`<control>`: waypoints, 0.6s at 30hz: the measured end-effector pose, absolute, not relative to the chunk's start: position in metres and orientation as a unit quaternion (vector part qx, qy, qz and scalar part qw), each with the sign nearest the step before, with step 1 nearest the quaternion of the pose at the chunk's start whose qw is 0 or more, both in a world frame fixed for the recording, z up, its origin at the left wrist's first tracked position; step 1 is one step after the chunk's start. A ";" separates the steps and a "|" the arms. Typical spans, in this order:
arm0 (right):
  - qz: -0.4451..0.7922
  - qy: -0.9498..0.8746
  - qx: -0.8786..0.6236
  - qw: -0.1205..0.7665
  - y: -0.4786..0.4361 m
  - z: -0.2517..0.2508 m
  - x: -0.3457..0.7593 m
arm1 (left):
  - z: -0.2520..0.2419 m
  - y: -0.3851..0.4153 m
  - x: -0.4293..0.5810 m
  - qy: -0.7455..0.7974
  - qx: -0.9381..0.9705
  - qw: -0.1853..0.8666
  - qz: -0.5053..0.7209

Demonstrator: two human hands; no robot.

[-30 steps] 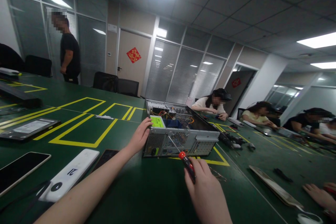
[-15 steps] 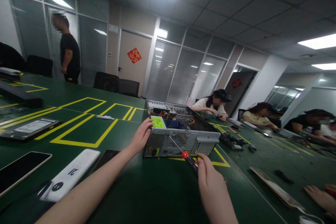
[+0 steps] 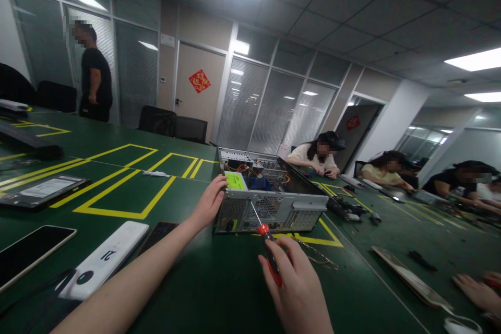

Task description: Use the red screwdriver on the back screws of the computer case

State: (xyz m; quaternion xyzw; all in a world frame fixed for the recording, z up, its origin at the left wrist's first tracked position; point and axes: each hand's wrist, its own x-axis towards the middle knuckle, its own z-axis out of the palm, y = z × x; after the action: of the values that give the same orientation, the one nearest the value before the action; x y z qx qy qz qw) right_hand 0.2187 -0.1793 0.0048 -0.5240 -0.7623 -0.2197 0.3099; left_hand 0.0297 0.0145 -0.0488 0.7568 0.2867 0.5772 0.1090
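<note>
An open, grey metal computer case (image 3: 279, 198) is sitting on a dark green table (image 3: 195, 287) marked with yellow tape. At the case's near left corner, the left hand (image 3: 210, 202) is resting its bent fingers, beside a bright yellow-green rectangular label (image 3: 235, 181); whether it is gripping, I cannot tell. In front of the case, the right hand (image 3: 300, 282) is holding a red-and-black-handled metal screwdriver (image 3: 269, 247), whose thin shaft is slanting up to the case's perforated near face. Left of the case, a white oblong device (image 3: 113, 250) is lying.
</note>
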 end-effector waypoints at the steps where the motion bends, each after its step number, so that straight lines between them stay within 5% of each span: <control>1: -0.205 -0.760 -0.537 0.302 -0.181 0.007 0.218 | -0.049 0.014 0.030 0.287 0.756 0.110 0.578; 8: -0.120 -0.780 -0.557 0.260 -0.188 0.014 0.206 | -0.050 0.016 0.031 0.289 0.756 0.109 0.577; 18: -0.070 -0.667 -0.644 0.370 -0.180 0.039 0.204 | -0.049 0.015 0.031 0.288 0.757 0.107 0.577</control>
State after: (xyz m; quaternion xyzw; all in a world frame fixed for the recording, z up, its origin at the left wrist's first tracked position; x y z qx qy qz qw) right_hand 0.2044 -0.1796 0.0393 -0.6435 -0.6666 -0.0697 0.3697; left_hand 0.0308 0.0150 -0.0487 0.7567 0.2883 0.5770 0.1069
